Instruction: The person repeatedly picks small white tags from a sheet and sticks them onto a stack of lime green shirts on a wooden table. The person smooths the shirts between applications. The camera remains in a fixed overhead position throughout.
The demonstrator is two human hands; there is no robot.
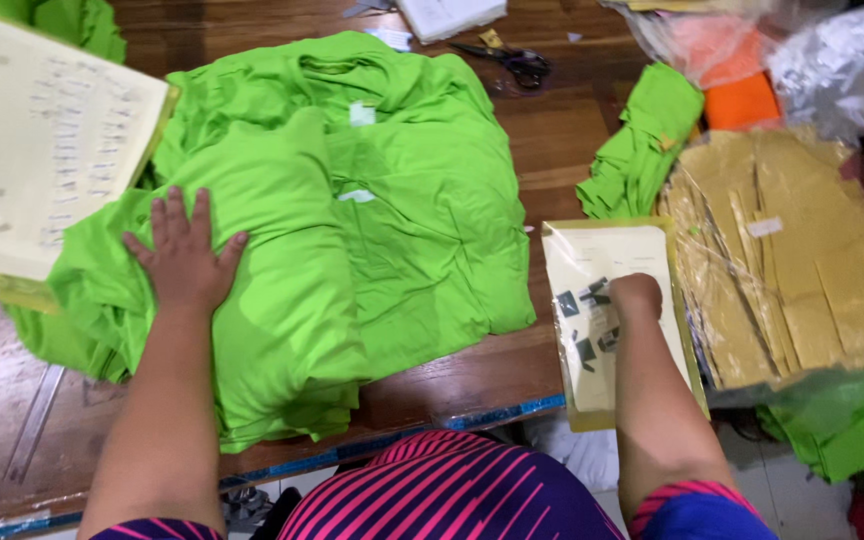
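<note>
At the near edge of the wooden counter [512, 375] I see my left hand [184, 255] spread flat, fingers open, pressing the folded green shirt [352, 230], which overhangs that edge slightly. To the right, my right hand [637, 297] is curled closed on a flat cream packaging bag [602, 300] with a gold border, just beside a stack of gold bags [792, 250]. Bare wood shows between shirt and bag. Black scissors [517, 62] lie far behind; a pale printed card [42, 150] sits far left.

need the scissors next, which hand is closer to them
Right. The right hand rests on a packaging sheet below the scissors; the left hand presses green shirts far across.
</note>
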